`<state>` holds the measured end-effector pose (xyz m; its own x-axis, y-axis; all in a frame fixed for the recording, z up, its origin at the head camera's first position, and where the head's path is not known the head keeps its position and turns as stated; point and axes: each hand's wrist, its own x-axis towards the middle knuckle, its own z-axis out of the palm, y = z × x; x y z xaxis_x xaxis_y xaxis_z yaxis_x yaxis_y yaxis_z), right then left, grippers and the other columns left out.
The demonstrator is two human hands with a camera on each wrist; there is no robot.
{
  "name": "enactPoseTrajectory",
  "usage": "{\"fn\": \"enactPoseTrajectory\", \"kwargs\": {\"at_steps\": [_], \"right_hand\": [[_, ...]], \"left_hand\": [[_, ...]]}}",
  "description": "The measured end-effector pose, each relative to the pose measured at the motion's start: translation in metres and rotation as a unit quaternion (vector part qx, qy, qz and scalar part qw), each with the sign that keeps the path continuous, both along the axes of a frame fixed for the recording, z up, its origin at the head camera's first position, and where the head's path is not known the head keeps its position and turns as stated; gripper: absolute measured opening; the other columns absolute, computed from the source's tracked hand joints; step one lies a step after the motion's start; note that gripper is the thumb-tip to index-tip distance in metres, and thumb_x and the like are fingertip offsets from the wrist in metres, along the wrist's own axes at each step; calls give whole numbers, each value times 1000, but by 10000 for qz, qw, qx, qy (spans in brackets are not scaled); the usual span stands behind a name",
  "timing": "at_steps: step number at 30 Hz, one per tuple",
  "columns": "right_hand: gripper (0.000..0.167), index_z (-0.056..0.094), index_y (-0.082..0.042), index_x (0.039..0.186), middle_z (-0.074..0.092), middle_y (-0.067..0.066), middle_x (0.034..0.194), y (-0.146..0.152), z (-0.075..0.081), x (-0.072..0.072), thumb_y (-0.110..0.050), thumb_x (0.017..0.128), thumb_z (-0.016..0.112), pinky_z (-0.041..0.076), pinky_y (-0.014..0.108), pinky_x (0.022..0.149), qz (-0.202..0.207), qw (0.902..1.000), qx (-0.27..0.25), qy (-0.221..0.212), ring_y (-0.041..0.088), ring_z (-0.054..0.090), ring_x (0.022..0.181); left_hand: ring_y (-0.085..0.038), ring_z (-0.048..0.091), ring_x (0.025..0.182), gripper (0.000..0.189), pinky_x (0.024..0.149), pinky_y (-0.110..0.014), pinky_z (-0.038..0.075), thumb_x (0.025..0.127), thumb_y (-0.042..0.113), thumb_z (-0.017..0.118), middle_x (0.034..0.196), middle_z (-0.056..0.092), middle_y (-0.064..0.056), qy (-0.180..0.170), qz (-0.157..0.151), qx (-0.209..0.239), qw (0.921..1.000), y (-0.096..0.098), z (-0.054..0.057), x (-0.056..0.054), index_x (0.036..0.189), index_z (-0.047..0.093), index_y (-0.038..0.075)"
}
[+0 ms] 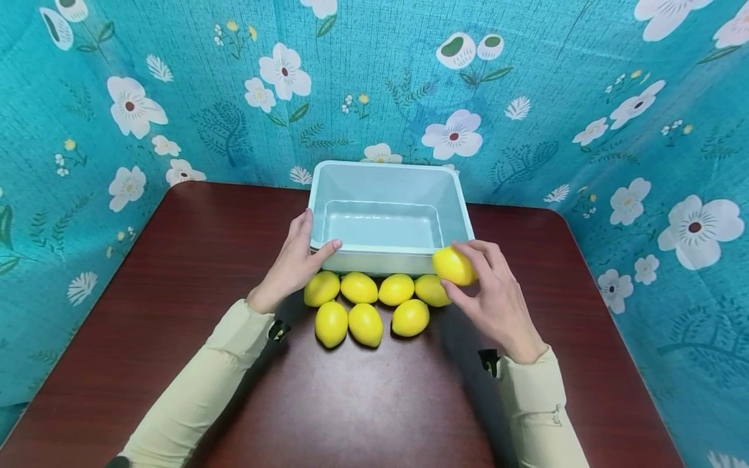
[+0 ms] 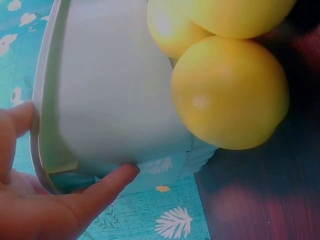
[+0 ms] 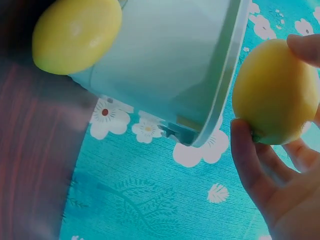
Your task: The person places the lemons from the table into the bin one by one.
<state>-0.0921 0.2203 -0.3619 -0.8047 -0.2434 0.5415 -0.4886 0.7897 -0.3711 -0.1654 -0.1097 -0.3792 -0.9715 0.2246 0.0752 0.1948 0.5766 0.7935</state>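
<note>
My right hand [image 1: 497,292] pinches a yellow lemon [image 1: 454,266] between thumb and fingers, raised at the front right corner of a pale blue plastic bin [image 1: 380,262]. In the right wrist view the held lemon [image 3: 275,92] is beside the bin's rim [image 3: 231,65]. My left hand [image 1: 295,260] rests at the bin's front left corner, fingers straight along the side and thumb stretched across the front. In the left wrist view its thumb [image 2: 112,182] lies against the bin wall [image 2: 110,85]. Inside, the bin shows a bare floor.
Two rows of lemons lie on the dark red-brown table [image 1: 398,403] before the bin, among them a back-row lemon [image 1: 359,288] and a front-row lemon [image 1: 410,318]. A blue flowered cloth [image 1: 363,84] hangs behind the bin and along both sides.
</note>
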Motion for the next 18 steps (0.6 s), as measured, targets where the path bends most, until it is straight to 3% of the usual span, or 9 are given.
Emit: {"fn": "enactPoseTrajectory", "kwargs": {"at_steps": [5, 18], "right_hand": [[59, 57, -12, 131, 52, 11, 125, 2, 4, -3, -16, 77, 80, 44, 29, 73, -33, 10000, -35, 33, 22, 51, 105], [60, 55, -9, 132, 50, 14, 126, 1, 12, -10, -16, 78, 80, 44, 28, 75, 74, 9999, -70, -14, 23, 52, 103]], "left_hand": [[-30, 21, 145, 89, 115, -47, 26, 97, 40, 55, 161, 5, -17, -50, -41, -2, 10000, 1, 1, 1, 154, -1, 0], [-30, 19, 146, 87, 116, -48, 25, 98, 40, 52, 161, 3, -16, -70, -136, -5, 9999, -1, 0, 2, 154, -2, 0]]}}
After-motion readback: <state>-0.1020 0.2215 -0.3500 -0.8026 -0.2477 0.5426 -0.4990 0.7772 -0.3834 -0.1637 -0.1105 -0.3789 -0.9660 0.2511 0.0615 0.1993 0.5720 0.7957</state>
